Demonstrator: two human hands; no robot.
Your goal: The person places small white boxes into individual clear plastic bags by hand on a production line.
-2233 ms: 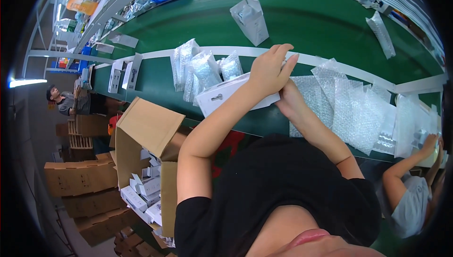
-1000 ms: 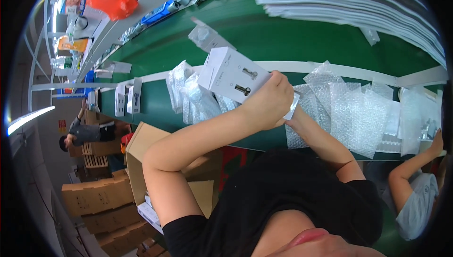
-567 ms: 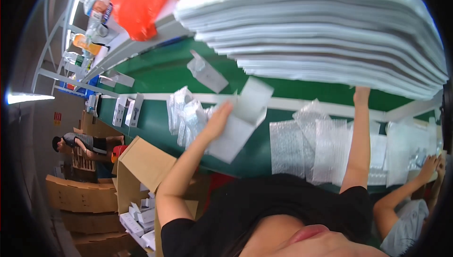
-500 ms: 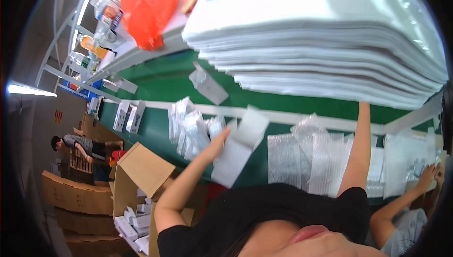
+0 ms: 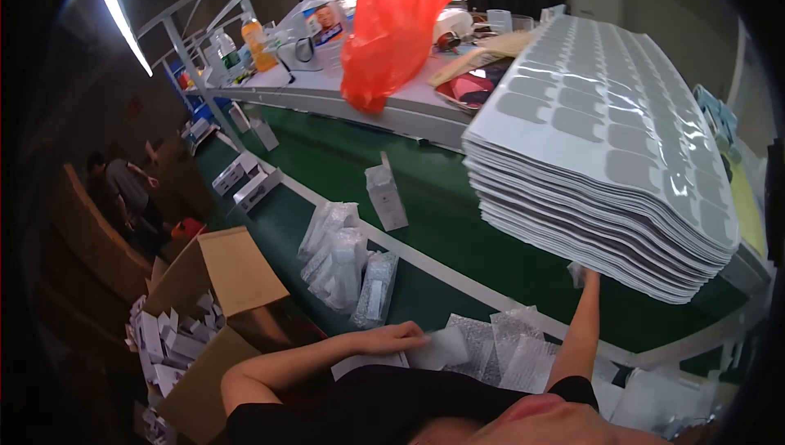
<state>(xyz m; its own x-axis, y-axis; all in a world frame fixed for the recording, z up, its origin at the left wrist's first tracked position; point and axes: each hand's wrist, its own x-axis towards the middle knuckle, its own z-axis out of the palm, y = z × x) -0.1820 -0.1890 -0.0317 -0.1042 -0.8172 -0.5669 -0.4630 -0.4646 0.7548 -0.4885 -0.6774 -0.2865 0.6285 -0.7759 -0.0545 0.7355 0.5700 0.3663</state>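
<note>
My left hand is close to my body, its fingers curled at the edge of an unfolded white carton with a raised flap. Far out to the right, my right hand reaches under the overhanging stack of label sheets, which hides most of its fingers. A small crumpled bit of clear plastic shows beside it. Left of the carton lie several bubble-wrapped items. Flat bubble-wrap bags are spread between my two arms.
An upright white box stands on the green worktop. Overhead, a shelf bears bottles and a red plastic bag. A cardboard box full of white cartons is on my left. Another person stands farther off.
The view has tilted and swung, so shelf and worktop appear shifted. My left hand and the white carton are now closer to my body. My right hand stays reaching under the stack.
</note>
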